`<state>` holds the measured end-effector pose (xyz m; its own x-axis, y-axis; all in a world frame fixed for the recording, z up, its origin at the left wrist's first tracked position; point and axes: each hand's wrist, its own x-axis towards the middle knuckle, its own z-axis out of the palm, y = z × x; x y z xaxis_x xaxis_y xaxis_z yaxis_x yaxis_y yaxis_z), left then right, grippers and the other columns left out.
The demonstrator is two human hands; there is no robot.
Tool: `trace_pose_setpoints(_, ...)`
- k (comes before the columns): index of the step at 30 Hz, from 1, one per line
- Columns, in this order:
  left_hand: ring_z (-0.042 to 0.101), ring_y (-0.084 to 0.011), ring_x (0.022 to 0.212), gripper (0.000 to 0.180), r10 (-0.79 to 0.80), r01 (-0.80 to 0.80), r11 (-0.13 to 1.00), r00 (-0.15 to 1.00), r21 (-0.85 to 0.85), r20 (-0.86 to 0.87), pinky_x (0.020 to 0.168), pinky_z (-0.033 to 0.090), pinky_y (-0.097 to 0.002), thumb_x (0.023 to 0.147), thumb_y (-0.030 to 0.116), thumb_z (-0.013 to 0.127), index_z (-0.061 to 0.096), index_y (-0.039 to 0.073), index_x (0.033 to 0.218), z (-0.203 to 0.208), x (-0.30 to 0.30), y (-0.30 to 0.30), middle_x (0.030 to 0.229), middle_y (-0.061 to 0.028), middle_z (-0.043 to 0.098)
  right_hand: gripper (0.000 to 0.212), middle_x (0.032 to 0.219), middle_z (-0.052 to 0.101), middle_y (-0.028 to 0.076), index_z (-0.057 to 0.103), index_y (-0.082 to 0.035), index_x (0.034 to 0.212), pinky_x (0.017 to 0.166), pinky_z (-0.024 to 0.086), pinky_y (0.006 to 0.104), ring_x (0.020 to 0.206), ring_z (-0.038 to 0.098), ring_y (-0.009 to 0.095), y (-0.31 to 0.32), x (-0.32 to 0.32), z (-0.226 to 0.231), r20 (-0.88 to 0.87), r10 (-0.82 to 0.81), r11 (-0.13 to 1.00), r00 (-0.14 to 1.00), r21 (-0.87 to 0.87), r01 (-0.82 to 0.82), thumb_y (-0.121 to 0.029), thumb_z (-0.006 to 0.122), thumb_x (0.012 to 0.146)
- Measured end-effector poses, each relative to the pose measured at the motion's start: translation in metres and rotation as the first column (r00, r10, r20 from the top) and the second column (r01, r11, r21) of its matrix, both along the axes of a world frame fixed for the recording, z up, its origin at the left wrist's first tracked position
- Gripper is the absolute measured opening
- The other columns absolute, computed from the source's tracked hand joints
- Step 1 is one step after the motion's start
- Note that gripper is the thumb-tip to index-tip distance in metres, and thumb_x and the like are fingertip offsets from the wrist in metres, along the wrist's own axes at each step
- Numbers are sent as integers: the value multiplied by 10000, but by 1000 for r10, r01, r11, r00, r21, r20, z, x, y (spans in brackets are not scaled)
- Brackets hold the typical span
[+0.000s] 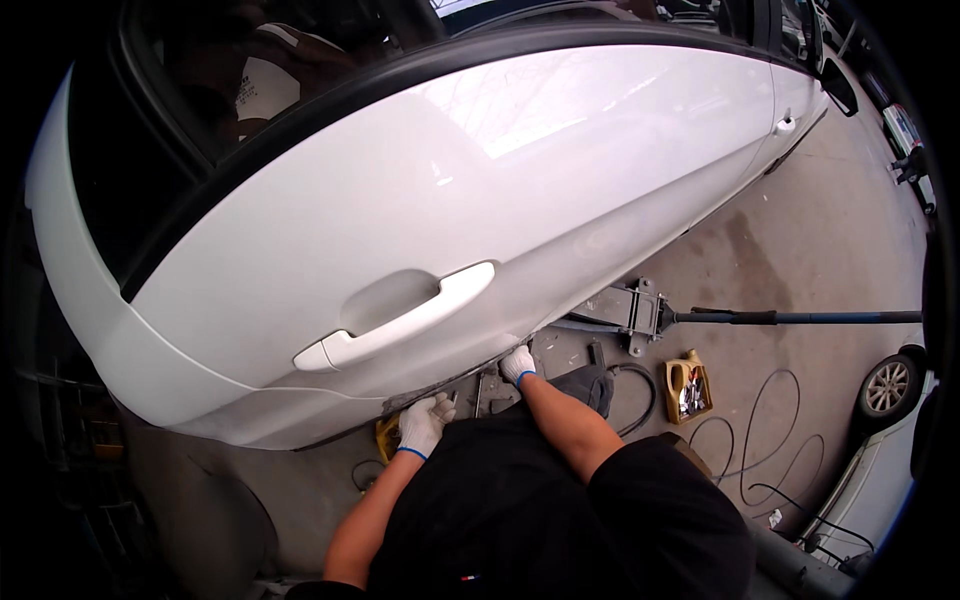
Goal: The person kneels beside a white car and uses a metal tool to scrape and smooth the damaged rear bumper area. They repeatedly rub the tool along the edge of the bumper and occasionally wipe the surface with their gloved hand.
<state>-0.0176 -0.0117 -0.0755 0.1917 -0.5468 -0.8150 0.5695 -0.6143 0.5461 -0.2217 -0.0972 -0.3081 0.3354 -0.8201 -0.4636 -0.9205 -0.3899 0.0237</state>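
A white car door (600, 150) with a white door handle (400, 318) fills the view ahead of me. Low beside the car, my left hand (424, 424), in a white glove with a blue cuff, has its fingers curled together near the dark, rough lower edge (440, 385) of the body. Something thin shows by its fingertips, too small to name. Farther right, my right hand (517, 365), gloved the same way, touches that lower edge. Its fingertips are hidden against the car, and whether they grip anything does not show.
A floor jack (640, 315) reaches under the car, its long blue handle (850, 318) pointing right. Nearby stands a cut-open yellow jug (687, 388) holding small parts. Another yellow container (386, 440) sits beside my left hand. Thin hoses (745, 470) loop over the floor toward another car's wheel (887, 388).
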Motion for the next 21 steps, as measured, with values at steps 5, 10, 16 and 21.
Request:
trace_pose_setpoints(5, 657, -294, 853, 213, 19, -19, 999, 1000, 43, 1, 720, 556, -460, 944, 57, 460, 567, 0, 1119, -6, -5, -1, 1013, -162, 657, 333, 1275, 684, 71, 736, -148, 1159, 739, 466, 477, 1078, 666, 273, 8, 3, 4, 46, -31, 998, 998, -59, 33, -315, 595, 907)
trace_pose_setpoints(10, 660, -267, 839, 208, 11, -8, 997, 999, 80, -33, 739, 554, -427, 936, 70, 470, 592, -18, 1079, -7, -4, 0, 971, -138, 669, 348, 1277, 679, 86, 713, -126, 1182, 745, 471, 479, 1064, 670, 289, 7, 1, -2, 43, -5, 997, 999, -77, 9, -306, 596, 908)
trace_pose_setpoints(16, 659, -257, 869, 208, -57, 59, 997, 997, 58, -45, 745, 560, -411, 956, 94, 478, 595, -6, 1096, 3, -5, -4, 991, -111, 674, 372, 1275, 672, 108, 671, -91, 1227, 742, 476, 472, 1038, 673, 316, 8, -5, 0, 130, -79, 995, 988, -50, 86, -278, 575, 920)
trace_pose_setpoints(21, 673, -242, 828, 208, -75, 76, 997, 997, 31, -10, 658, 590, -390, 951, 100, 497, 592, 16, 1116, -4, 7, 3, 1017, -111, 679, 502, 1220, 605, 339, 491, 86, 1229, 970, 464, 489, 1168, 587, 453, 30, 28, 107, 537, -835, 487, 119, 620, 615, -267, 584, 884)
